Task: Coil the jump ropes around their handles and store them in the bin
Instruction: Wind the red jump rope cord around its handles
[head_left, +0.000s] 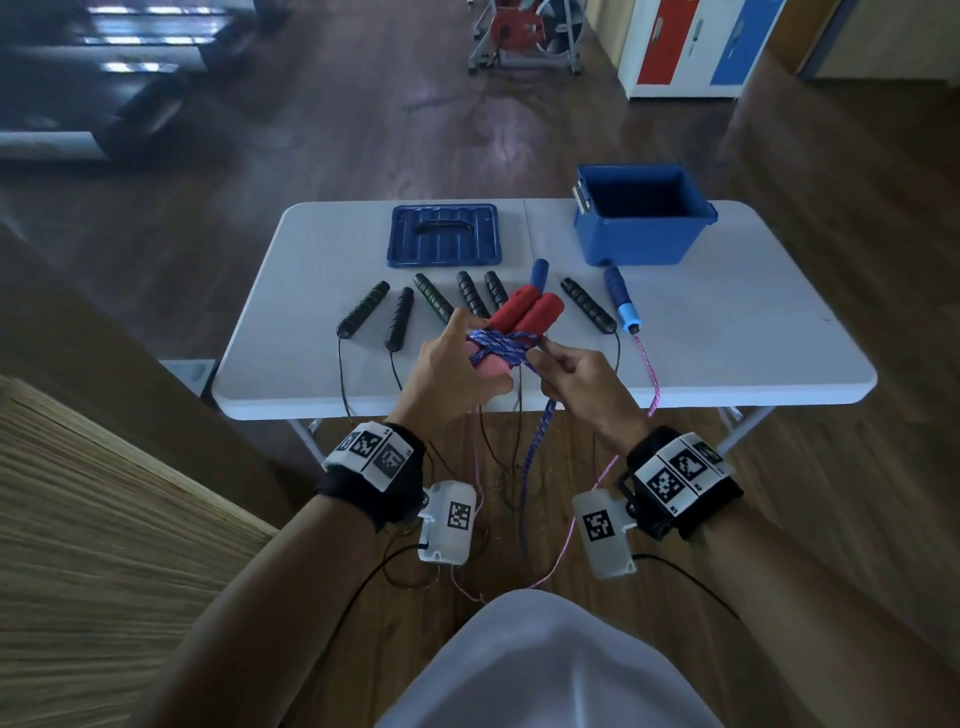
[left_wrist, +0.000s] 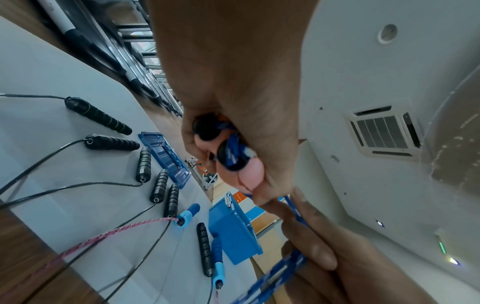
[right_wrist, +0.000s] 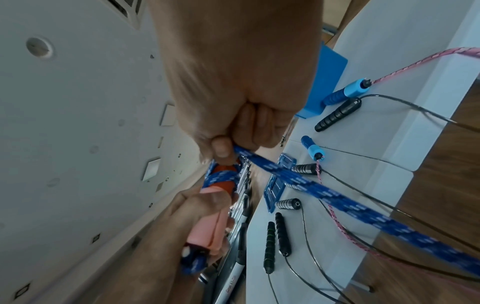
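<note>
The person stands at the white folding bench (head_left: 727, 358) with the pair of red foam jump-rope handles (head_left: 527, 312) lifted just above its near edge. The left hand (head_left: 454, 374) is wrapped round the pink lower ends of both handles, squeezing them side by side; I take it that is so the two act as one spool. The right hand (head_left: 582, 376) pinches the blue-and-white braided rope (head_left: 537, 441) between thumb and curled fingers, just beside the handles, held taut so each turn lies snug. A few turns already cross the handles near the left hand's fingers.

The long axis of the handles runs away from the person and up to the right, red tips pointing roughly toward the open blue plastic bin (head_left: 644, 218) at the far right of the bench. The loose rope drops from the right hand off the bench's front edge toward the floor, so much remains to wind.

The other ropes lie uncoiled: black ribbed handles (head_left: 363, 309) fanned in a row, and a blue-handled one (head_left: 621, 299) with a pink braided cord (head_left: 649, 374). The flat blue lid (head_left: 444, 236) rests well apart from the bin, leaving its mouth free.
</note>
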